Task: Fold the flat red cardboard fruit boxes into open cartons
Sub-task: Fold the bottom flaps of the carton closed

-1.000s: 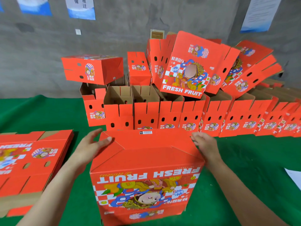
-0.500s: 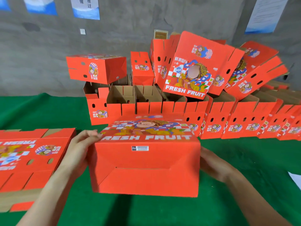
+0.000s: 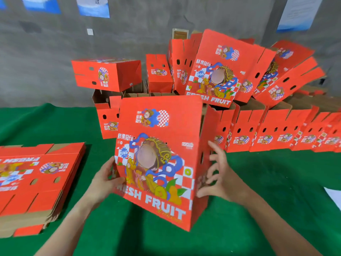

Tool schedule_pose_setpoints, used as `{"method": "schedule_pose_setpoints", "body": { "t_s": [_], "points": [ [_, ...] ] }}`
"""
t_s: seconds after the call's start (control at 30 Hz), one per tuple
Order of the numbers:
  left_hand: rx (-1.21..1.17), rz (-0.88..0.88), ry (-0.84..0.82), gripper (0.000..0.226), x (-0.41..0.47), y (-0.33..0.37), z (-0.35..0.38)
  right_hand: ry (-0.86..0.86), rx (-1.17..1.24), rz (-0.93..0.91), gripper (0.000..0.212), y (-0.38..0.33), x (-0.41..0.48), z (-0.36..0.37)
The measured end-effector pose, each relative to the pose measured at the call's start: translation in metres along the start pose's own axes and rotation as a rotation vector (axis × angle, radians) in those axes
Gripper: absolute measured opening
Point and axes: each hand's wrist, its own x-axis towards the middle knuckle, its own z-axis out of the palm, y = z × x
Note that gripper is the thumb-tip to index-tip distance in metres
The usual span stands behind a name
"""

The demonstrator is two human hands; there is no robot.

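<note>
Between the two hands, above the green cloth of the counter (image 3: 276, 182), the red carton (image 3: 158, 163) stands tilted with its printed front toward the camera, top edge leaning left and lower right corner dipping toward the cloth; whether that corner touches cannot be told. The left hand (image 3: 105, 178) has a narrow grip on the carton's lower left edge, thumb on the printed face and fingers hidden behind it. The right hand (image 3: 219, 174) is spread wide, fingers splayed beside the side wall near its slots, holding nothing; contact there is not clear. The board is corrugated card, brown inside and glossy red outside, so the carton should be light and fairly stiff along its panels but weak at the scored folds and notched top flaps, which would buckle under a hard squeeze. The coated print looks a little slick, so I judge the safest hold is flat palms on the two opposite side walls, or fingers hooked in the oval hand holes, rather than a pinch on a loose flap. To the left lies the stack of flat boxes (image 3: 36, 178), edges showing brown fluting. Behind runs a row of folded cartons (image 3: 267, 130), open-topped and touching side to side, with a loose heap (image 3: 217, 71) of more cartons leaning on them. A white sheet (image 3: 334, 198) shows at the right edge.
</note>
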Motion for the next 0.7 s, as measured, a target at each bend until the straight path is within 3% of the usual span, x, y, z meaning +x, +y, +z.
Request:
{"method": "schedule_pose_setpoints", "body": {
  "t_s": [0.13, 0.23, 0.43, 0.57, 0.7],
  "points": [
    [0.011, -0.003, -0.009, 0.066, 0.006, -0.007, 0.028, 0.155, -0.128, 0.014, 0.112, 0.018, -0.021, 0.018],
    [0.053, 0.031, -0.046, 0.069, 0.011, 0.004, 0.054, 0.29, -0.2, 0.029, 0.085, 0.04, -0.037, 0.024],
    [0.066, 0.476, -0.307, 0.068, 0.018, 0.072, 0.135, 0.519, -0.413, 0.023, 0.071, 0.079, -0.067, 0.022],
    [0.315, 0.666, -0.509, 0.045, 0.031, 0.102, 0.197, 0.514, -0.397, 0.178, 0.039, 0.096, -0.088, 0.029],
    [0.439, 0.595, -0.644, 0.011, 0.044, 0.1, 0.235, 0.331, -0.442, 0.215, 0.051, 0.099, -0.098, 0.035]
  ]
}}
